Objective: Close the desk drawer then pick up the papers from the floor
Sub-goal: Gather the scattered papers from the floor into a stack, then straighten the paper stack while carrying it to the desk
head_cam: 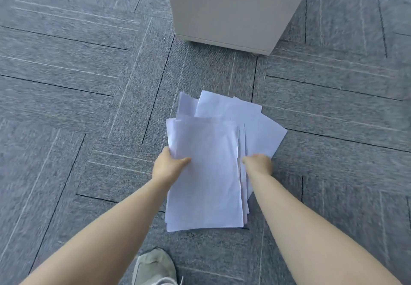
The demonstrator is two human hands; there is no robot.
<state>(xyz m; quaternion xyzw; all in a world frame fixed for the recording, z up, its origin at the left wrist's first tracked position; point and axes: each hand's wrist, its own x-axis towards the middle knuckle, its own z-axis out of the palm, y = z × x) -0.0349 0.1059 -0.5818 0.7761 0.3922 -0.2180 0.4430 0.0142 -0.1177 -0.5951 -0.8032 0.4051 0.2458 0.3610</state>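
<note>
Head view, the only one supplied: we record a loose, fanned stack of white papers (206,169) at the centre of the frame, over the grey carpeted floor (66,84). The left hand (170,165) is clamped on the stack's left edge, thumb lying across the top sheet and fingers hidden beneath. The right hand (259,163) is closed on the stack's right edge, where several sheets splay outward toward the right of the frame; its fingers are hidden under the paper. Both forearms are bare and run in from the lower corners of the frame. We cannot tell whether the far ends of the sheets touch the carpet or are clear of it. At the top centre and upper right stands a pale grey cabinet (233,11), well apart from the papers; the faces shown are plain, and no drawer front is visible from this angle. At the bottom centre we note the toe of a light-coloured shoe (153,267) on the carpet, below the stack.
</note>
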